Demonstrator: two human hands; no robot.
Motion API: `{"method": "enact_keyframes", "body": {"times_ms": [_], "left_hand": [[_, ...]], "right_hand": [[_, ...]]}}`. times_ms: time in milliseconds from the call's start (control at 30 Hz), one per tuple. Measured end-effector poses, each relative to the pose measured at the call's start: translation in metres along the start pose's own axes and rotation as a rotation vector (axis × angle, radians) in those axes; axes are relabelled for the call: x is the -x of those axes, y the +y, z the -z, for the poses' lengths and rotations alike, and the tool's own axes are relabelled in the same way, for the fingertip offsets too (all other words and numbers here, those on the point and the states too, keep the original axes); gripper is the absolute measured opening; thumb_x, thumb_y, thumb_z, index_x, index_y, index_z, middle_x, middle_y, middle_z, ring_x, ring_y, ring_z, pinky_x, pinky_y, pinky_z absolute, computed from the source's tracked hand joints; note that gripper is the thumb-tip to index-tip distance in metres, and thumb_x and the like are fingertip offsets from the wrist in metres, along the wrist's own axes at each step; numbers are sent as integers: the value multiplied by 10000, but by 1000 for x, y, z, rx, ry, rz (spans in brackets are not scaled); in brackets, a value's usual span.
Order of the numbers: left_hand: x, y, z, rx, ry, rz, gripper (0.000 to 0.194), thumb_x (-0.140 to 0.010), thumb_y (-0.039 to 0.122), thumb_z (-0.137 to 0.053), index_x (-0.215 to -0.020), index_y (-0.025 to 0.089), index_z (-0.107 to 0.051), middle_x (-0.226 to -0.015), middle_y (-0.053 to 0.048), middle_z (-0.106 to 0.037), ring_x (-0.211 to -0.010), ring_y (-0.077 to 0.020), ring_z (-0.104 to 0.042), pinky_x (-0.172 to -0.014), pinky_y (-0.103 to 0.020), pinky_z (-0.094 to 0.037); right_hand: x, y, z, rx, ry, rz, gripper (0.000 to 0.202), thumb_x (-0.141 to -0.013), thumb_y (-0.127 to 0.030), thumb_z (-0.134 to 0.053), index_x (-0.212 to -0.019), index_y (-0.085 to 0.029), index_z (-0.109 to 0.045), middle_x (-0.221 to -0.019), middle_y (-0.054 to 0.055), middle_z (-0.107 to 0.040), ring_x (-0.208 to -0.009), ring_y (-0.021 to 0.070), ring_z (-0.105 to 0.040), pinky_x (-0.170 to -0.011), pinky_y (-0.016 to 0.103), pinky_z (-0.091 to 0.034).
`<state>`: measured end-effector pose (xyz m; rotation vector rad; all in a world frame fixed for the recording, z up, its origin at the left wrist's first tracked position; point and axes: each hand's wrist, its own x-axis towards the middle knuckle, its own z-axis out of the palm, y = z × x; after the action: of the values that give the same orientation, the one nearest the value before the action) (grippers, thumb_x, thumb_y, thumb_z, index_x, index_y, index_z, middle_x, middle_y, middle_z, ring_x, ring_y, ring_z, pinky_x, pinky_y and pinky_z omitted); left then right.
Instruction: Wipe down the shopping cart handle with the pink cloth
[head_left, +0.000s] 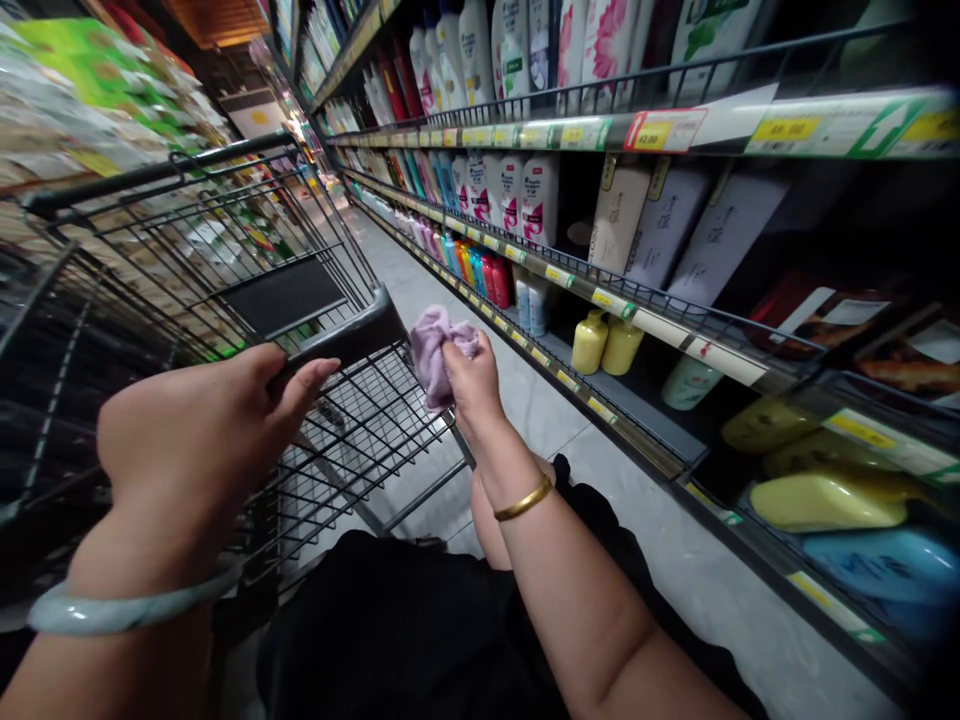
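Note:
My left hand is closed around the dark handle of a wire shopping cart, its thumb lying along the near side. A pale green bangle circles that wrist. In my right hand a crumpled lilac cloth is bunched between thumb and fingers. The cloth hangs by the right end of the handle; whether it touches the handle I cannot tell. A gold bracelet sits on my right forearm.
Along the right runs a shelf with price-tag rails, holding shampoo bottles, yellow pump bottles and boxes. Packaged goods are stacked high on the left. Tiled floor lies between cart and shelf.

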<state>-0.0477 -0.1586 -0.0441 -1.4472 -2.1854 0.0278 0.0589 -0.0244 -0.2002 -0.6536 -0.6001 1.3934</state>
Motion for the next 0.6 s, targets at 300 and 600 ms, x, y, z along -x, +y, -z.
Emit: {"method": "enact_keyframes", "body": {"times_ms": [300,600], "left_hand": [[-32,28,29,153,-93,-96,850,-893,872,-87,-1198,335,-670,-997,-63,-775,-1066,-328,-722,-691,-403,-386],[-48,64,8,45,-25,-175,790,-987,779,-182,-976,246,-764,-867,-139,-751,-916,-325,-715,-700,-365,-405]], "right_hand": [[-8,-1,6,-15,109,150,380,-780,-391,-785,-1076,-230,-609,-1048,-3,-714,-932,135,-665,-901,274,-567],[0,4,1,-21,-327,11,526,-757,-479,-871,-1181,-259,-651,-1030,-14,-756,-916,156,-719,-906,313,-618]]}}
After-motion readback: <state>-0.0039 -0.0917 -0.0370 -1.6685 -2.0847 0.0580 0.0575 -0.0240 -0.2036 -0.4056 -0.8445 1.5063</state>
